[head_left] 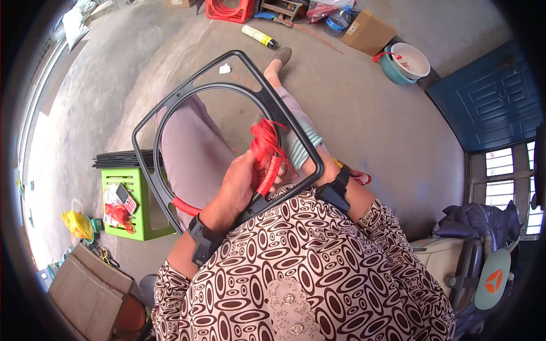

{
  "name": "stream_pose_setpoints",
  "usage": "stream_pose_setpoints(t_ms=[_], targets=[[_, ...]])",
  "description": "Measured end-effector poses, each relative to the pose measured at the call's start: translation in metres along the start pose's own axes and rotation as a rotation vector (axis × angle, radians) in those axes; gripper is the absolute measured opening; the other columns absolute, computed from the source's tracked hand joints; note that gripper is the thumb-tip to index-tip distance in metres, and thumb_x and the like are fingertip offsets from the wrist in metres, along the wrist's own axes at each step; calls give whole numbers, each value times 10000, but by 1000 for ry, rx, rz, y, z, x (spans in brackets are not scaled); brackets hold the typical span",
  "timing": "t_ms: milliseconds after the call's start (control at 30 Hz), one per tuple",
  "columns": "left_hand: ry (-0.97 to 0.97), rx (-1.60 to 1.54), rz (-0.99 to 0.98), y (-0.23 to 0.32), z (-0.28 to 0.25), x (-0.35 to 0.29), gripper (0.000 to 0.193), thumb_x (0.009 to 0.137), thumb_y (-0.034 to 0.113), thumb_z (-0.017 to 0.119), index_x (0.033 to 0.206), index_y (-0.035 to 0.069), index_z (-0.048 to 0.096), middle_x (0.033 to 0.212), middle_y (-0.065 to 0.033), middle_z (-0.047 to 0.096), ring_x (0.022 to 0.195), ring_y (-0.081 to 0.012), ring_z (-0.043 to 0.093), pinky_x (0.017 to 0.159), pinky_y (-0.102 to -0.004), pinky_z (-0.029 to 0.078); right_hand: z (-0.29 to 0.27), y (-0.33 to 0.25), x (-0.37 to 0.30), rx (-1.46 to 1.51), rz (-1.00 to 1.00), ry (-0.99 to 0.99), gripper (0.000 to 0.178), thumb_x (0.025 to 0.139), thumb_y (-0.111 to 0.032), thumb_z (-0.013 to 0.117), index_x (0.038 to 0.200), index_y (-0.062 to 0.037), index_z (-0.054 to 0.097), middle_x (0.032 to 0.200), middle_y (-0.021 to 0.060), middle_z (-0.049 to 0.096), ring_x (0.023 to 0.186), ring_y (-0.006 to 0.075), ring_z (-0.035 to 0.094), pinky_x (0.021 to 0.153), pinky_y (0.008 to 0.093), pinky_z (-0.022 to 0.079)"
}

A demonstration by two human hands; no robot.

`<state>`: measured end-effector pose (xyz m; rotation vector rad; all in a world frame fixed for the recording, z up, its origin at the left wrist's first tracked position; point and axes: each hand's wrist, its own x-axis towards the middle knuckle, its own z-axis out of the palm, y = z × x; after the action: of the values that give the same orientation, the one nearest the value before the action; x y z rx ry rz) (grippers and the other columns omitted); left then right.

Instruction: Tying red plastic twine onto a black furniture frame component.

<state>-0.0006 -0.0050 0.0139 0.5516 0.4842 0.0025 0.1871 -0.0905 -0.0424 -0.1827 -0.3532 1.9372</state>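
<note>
A black frame (239, 55), squarish with rounded corners and a round inner ring, lies tilted across my lap. Red cord is wound tightly around part of the ring (269, 177), and another wrapped stretch (185, 207) shows at its lower left. My left hand (238, 179) is closed at the ring's near right side, gripping a loose bundle of red cord (265, 140) that is smeared by motion. My right hand (314, 165) reaches behind the frame's right bar; its fingers are mostly hidden there, so their grip cannot be made out.
At left, a green stool (145, 199) bears black frames (122, 159), a phone (125, 198) and red cord (118, 214). A yellow-black canister (259, 36), a cardboard box (368, 32) and basins (405, 63) stand ahead. A stroller (475, 264) is at right, near a blue door (492, 96).
</note>
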Motion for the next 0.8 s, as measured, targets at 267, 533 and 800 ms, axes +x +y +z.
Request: stream_pose_setpoints(t_ms=[267, 533, 800], targets=[[32, 6, 38, -1, 1, -1, 314, 919, 261, 457, 1002, -29, 546, 832, -123, 617, 660, -178, 596, 561, -280, 513, 45, -48, -104, -14, -917, 651, 330, 943, -311, 428, 996, -8, 548, 921, 151, 607, 777, 254, 571, 685, 359, 492], [61, -39, 10, 2, -1, 2, 280, 924, 235, 481, 983, -24, 569, 769, -121, 630, 596, -172, 598, 504, -268, 511, 46, -54, -240, 70, -964, 353, 307, 962, -336, 414, 955, -47, 517, 627, -6, 457, 542, 97, 429, 517, 271, 388], [134, 106, 178, 3, 11, 2, 119, 890, 155, 549, 852, 43, 542, 729, -126, 639, 531, -172, 610, 450, -264, 517, 27, -52, -253, -419, -948, 1230, 287, 937, -313, 485, 1049, -60, 562, 762, 12, 548, 572, 102, 503, 520, 257, 436]])
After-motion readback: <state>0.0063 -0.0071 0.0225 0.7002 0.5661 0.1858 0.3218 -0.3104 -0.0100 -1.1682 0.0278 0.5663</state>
